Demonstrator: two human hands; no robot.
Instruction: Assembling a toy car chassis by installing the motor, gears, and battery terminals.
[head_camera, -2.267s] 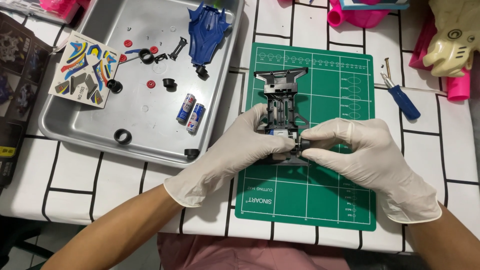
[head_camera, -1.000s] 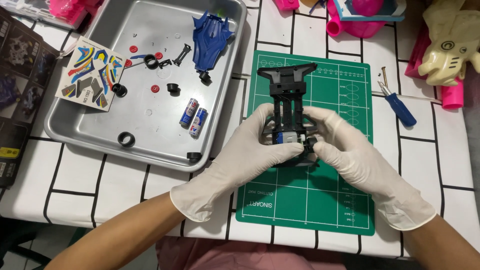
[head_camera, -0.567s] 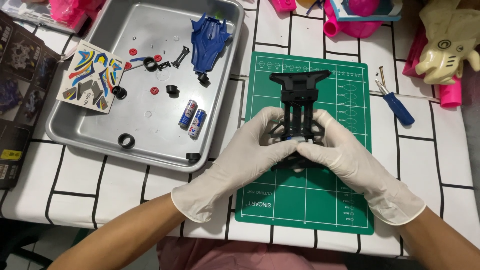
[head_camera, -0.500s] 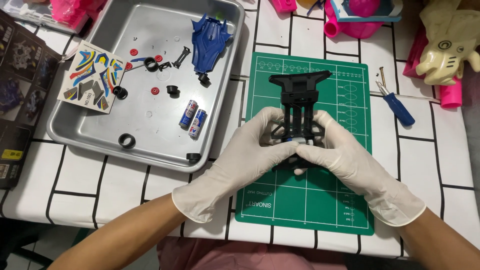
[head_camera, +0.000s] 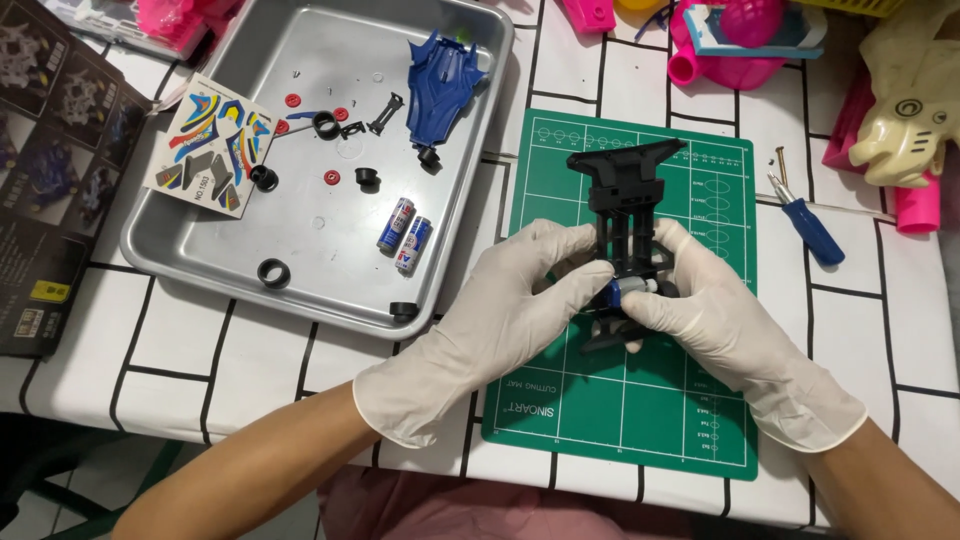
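- The left hand (head_camera: 500, 320) and the right hand (head_camera: 725, 330), both in thin white gloves, close on the black plastic toy-car chassis (head_camera: 625, 215) from either side; each grip pinches the near end of the frame, with the thumbs pressed in around a small blue-and-silver motor (head_camera: 618, 290) seated between them.
- The chassis sits just above the green cutting mat (head_camera: 630, 420), its wide bumper end pointing away from the grip.
- As a judgement, assembly is only partly done: the motor is in or going in, but the frame carries no wheels, no batteries and no shell.
- Left of the grip, the grey metal tray (head_camera: 200, 270) holds what is left to fit: two small cylindrical batteries (head_camera: 405, 232), black rubber tyres (head_camera: 274, 272), red round parts (head_camera: 331, 177) and, further off, the blue car body shell (head_camera: 440, 85).
- A colourful sticker sheet (head_camera: 208, 145) lies at the tray's far left edge, unused.
- Right of the grip, a blue-handled screwdriver (head_camera: 808, 225) rests on the white tiled desk (head_camera: 900, 330).
- Compared with half a second ago, the chassis sits a touch lower on the mat and the fingers have shifted closer over the motor; the tray contents are unchanged.
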